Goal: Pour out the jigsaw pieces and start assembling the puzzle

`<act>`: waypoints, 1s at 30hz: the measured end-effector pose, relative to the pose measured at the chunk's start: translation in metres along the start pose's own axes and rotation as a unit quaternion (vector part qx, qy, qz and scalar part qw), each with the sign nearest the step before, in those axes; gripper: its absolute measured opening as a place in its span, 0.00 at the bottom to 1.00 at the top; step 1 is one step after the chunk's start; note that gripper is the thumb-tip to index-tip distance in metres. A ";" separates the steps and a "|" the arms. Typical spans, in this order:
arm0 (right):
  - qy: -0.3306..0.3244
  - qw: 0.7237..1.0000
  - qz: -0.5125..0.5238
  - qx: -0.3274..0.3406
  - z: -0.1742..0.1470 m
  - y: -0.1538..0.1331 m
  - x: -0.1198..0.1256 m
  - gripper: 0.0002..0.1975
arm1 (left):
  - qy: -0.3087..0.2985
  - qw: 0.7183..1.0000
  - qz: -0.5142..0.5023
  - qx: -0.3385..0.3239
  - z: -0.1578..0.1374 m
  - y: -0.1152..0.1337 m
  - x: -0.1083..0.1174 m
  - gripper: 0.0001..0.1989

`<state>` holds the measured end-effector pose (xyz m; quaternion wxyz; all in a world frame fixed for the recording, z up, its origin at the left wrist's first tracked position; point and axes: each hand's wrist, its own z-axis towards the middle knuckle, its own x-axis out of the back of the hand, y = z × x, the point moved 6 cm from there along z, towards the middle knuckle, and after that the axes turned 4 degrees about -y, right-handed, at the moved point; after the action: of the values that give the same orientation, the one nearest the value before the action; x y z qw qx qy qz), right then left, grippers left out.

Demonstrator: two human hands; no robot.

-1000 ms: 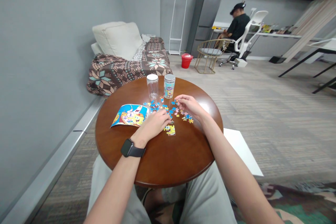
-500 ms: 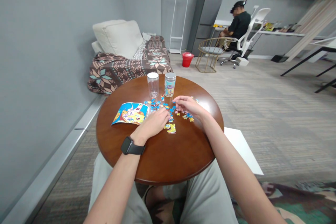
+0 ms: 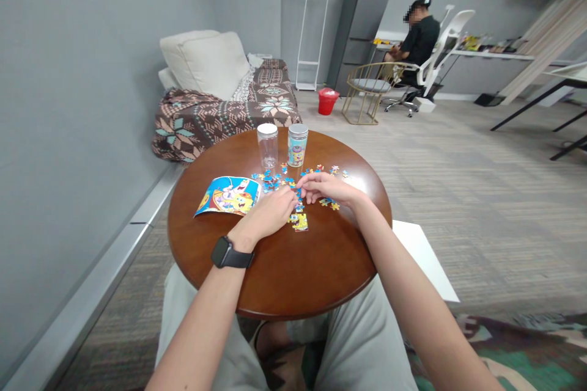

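My left hand (image 3: 274, 212) rests on the round table over loose jigsaw pieces (image 3: 270, 181), its fingers curled together; what they hold, if anything, is hidden. Close beside its fingertips, my right hand (image 3: 331, 188) reaches in above the pieces from the right. Its fingers are bent, with the tips drawn together, and I cannot make out what is between them. Just below the hands lies a small joined yellow section (image 3: 300, 222) of the puzzle. A curved picture sheet (image 3: 227, 197) with a yellow cartoon figure lies left of my left hand.
A clear jar (image 3: 268, 148) and a printed can (image 3: 298, 146) stand behind the pieces on the brown table (image 3: 293, 281). Beyond are a covered sofa (image 3: 224, 111), a red bin (image 3: 327, 101) and a wire chair (image 3: 373, 87). A person (image 3: 419, 40) sits farther back.
My right hand has moved left and slightly down, closer to my left fingertips, uncovering pieces behind it. My left hand has stayed almost in place.
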<state>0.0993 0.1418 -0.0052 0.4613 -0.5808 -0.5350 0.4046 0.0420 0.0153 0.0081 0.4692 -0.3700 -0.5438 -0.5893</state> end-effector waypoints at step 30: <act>0.036 0.995 -0.069 0.068 -0.002 -0.014 0.001 0.17 | -0.008 0.999 0.025 0.036 -0.003 0.001 0.004 0.13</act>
<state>0.0982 0.1424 0.0085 0.5455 -0.5238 -0.5280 0.3863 0.0418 0.0121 0.0117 0.4921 -0.3709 -0.5595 -0.5542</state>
